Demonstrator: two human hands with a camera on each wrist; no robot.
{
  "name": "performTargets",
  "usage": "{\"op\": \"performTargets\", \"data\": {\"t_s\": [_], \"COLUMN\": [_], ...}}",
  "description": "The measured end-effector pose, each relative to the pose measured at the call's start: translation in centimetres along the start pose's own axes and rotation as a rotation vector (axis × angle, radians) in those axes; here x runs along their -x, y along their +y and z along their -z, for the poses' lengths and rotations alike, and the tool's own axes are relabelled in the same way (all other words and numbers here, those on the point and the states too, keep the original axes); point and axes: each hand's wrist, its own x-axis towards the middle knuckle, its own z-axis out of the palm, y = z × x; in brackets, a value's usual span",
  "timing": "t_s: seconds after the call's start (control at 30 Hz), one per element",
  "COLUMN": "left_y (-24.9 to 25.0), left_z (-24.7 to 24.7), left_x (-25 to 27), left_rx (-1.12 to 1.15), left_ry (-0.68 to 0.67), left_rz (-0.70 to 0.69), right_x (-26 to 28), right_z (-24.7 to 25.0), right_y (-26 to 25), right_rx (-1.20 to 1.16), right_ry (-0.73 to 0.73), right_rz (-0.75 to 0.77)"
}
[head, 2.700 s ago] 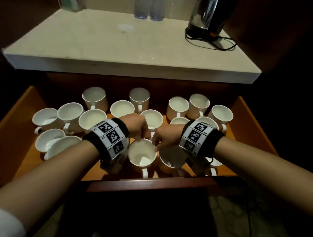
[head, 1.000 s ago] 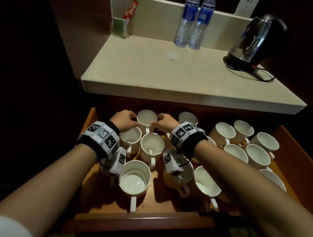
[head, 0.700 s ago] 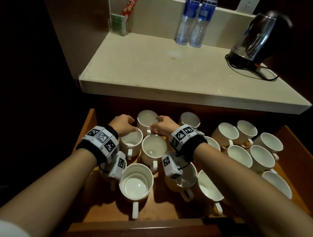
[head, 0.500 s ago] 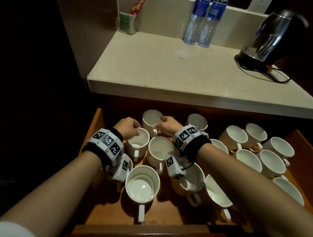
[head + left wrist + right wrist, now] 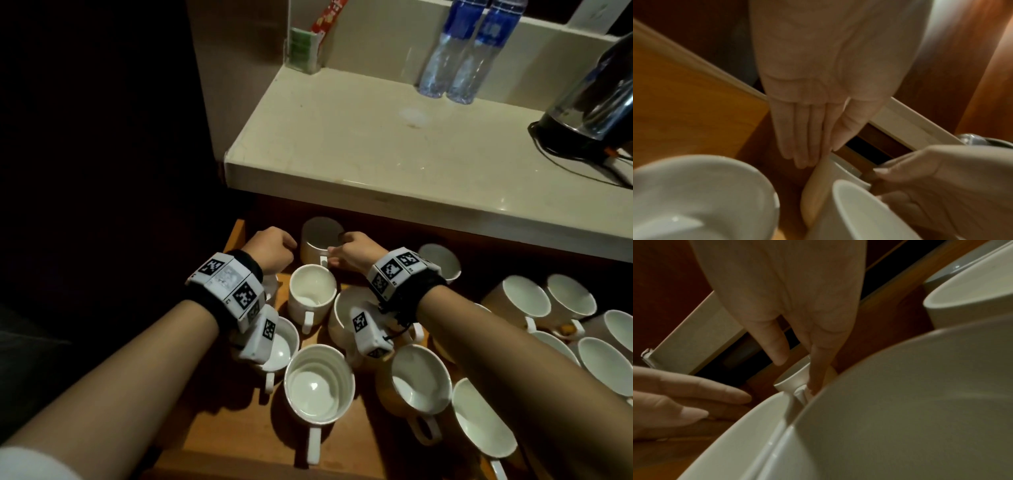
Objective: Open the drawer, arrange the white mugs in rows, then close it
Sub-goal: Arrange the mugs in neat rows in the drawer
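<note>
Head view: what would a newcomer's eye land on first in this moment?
First the open wooden drawer crowded with white mugs, some lined up on the left side, the rest loosely clustered on the right. Next the two hands at the drawer's back: the left hand and the right hand flank the rearmost mug, half shadowed under the pale countertop. On that counter stand two water bottles and a dark kettle.

Open drawer (image 5: 212, 442) below the surface (image 5: 359, 150), mugs standing inside. Far-left mug (image 5: 320, 240) at the back, between left hand (image 5: 270, 251) and right hand (image 5: 356, 251). Just before it, second mug (image 5: 312, 296); nearer still, front mug (image 5: 318, 385). More mugs (image 5: 525, 301) grouped to the right. On the surface: two bottles (image 5: 459, 51) at the back, kettle (image 5: 596, 102) right, packet holder (image 5: 303, 49) back left.
</note>
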Motion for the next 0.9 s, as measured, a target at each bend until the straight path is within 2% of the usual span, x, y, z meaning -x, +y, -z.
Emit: {"op": "performTargets", "data": {"t_s": [0.27, 0.77, 0.9], "left_y": [-1.7, -2.4, -2.6], "left_z": [1.5, 0.8, 1.0], "left_x": [0.8, 1.6, 1.7], "left_rx": [0.04, 0.061, 0.074], "left_ry": [0.143, 0.165, 0.17], "left_rz": [0.119, 0.115, 0.101], "right_x": [-0.5, -0.2, -0.4], "right_z": [-1.8, -5.0, -5.5], "right_y": [-0.8, -2.8, -3.2], "right_rx": [0.033, 0.202, 0.173], "right_ry": [-0.044, -0.078, -0.083], "right_rz": [0.003, 0.049, 0.054]}}
